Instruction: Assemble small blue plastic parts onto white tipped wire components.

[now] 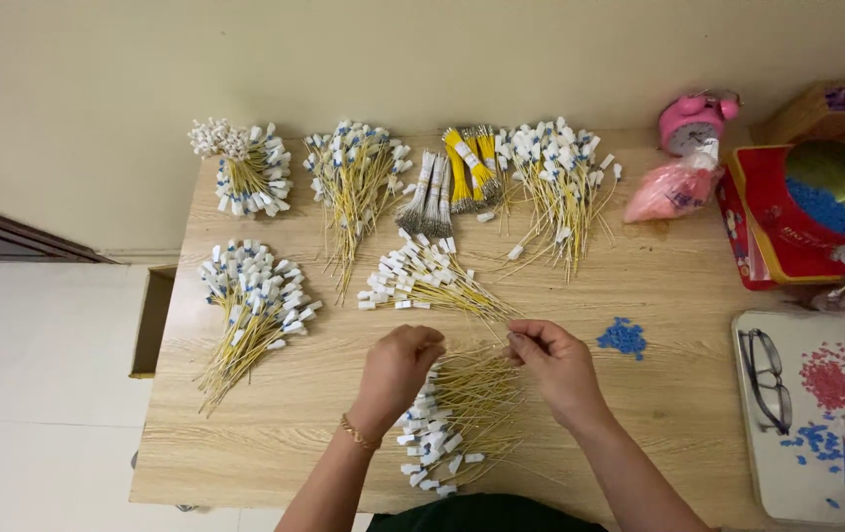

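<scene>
Both hands worked over a loose pile of yellow wires with white tags (452,424) at six o'clock on the wooden table (678,296). The left hand (398,366) was closed, pinching wire ends; the right hand (555,363) pinched a thin strand. A small heap of blue beads (623,337) lay at three o'clock. Keeping the strand taut and separated from its neighbours would probably help.

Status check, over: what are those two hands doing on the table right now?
Left hand and right hand pinched on thin yellow wires with white tags. Blue beads lie right of them. Nothing in the way.
</scene>
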